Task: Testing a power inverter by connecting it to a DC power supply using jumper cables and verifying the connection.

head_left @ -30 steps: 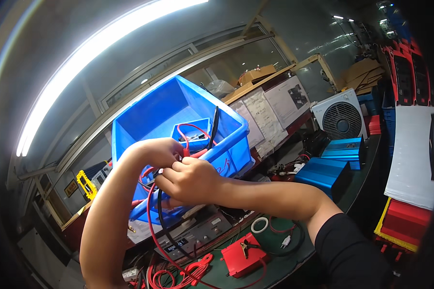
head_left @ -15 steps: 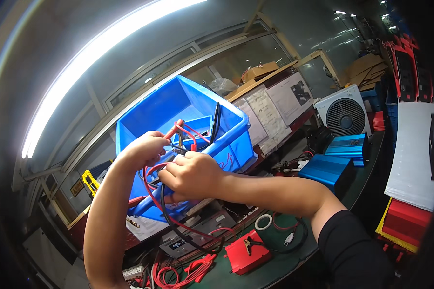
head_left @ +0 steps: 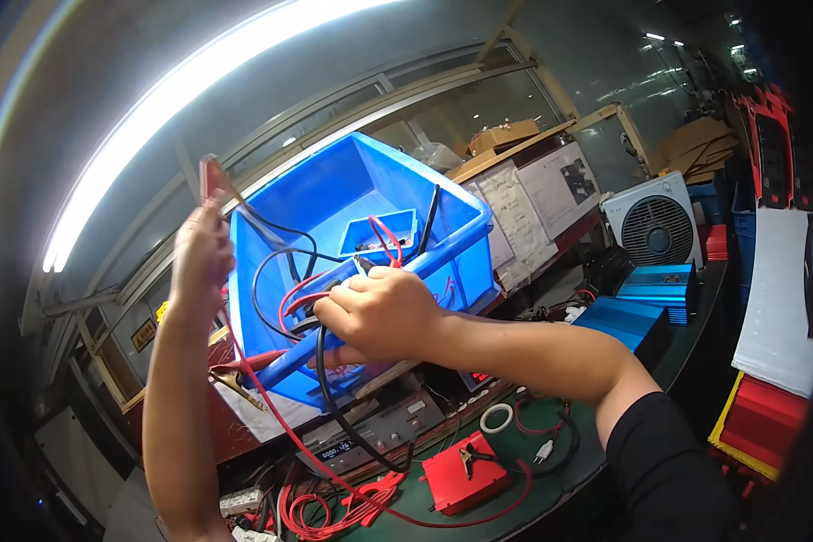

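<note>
My left hand (head_left: 203, 248) is raised at the left of the blue bin (head_left: 438, 185), closed around a red-handled clamp (head_left: 213, 181) that motion blurs. A black wire runs from near the clamp into the bin. My right hand (head_left: 384, 305) is closed at the bin's near rim, over red and black cables; its fingertips are partly hidden. From below it a thick black cable (head_left: 330, 397) hangs down towards the bench. Inside the bin lies a small blue tray (head_left: 405, 217) with small parts. Another red clamp (head_left: 244, 361) hangs at the near left rim.
On the green bench (head_left: 537, 483) are a red box (head_left: 461, 474) with a small clip on it, a white ring (head_left: 496, 417), coiled red cable (head_left: 325, 519) and a grey meter (head_left: 370, 434). Blue finned cases (head_left: 619, 321) and a box fan (head_left: 650, 226) stand to the right.
My left hand has moved up and left with the red-handled clamp, away from my right hand. The red cable now stretches across the bench front. My right hand stays at the bin rim.
</note>
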Motion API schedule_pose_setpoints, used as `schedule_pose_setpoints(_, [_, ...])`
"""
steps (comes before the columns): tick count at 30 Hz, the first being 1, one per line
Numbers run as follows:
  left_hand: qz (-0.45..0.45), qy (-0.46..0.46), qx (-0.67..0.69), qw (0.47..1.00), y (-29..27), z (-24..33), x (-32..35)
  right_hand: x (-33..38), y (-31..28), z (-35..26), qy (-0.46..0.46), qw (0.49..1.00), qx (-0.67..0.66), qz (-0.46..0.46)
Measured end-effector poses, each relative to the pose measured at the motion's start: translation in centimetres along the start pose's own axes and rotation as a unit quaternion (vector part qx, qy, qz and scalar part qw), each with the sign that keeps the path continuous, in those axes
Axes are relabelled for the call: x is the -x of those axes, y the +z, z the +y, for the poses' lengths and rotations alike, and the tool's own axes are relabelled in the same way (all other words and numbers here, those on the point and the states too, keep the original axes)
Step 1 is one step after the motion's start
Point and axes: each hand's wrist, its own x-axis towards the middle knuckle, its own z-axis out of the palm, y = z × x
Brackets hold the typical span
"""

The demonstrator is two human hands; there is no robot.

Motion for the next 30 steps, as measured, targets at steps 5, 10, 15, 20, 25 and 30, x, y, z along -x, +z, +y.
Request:
schedule_pose_setpoints(5, [-0.028, 0.025, -0.156, 0.987, -1.3, 1.5, -1.1, -0.3, -0.1, 0.2, -0.011, 1.000, 0.009, 0.007])
schedule_pose_setpoints(10, [0.001, 0.189, -0.241, 0.952, 0.0, -0.8, -3.5, 0.2, 0.0, -0.5, -0.014, 1.000, 0.003, -0.013])
schedule_pose_setpoints(15, [0.062, 0.184, -0.096, 0.976, 0.0, 0.9, -0.6, 0.4, -0.2, 0.2, -0.008, 1.000, 0.004, -0.024])
schedule_pose_setpoints(20, [0.087, 0.249, 0.206, 0.942, -5.7, 3.3, 11.8, -1.1, -0.4, 1.6, -0.006, 1.000, 0.004, -0.009])
schedule_pose_setpoints(25, [0.050, 0.483, 0.250, 0.838, -12.4, 0.6, 24.3, -3.9, 1.0, 1.8, 0.000, 0.998, 0.017, -0.057])
schedule_pose_setpoints(30, [0.032, 0.335, 0.487, 0.806, -9.0, -1.6, 29.6, -6.2, 3.9, 4.4, 0.010, 0.998, 0.024, -0.055])
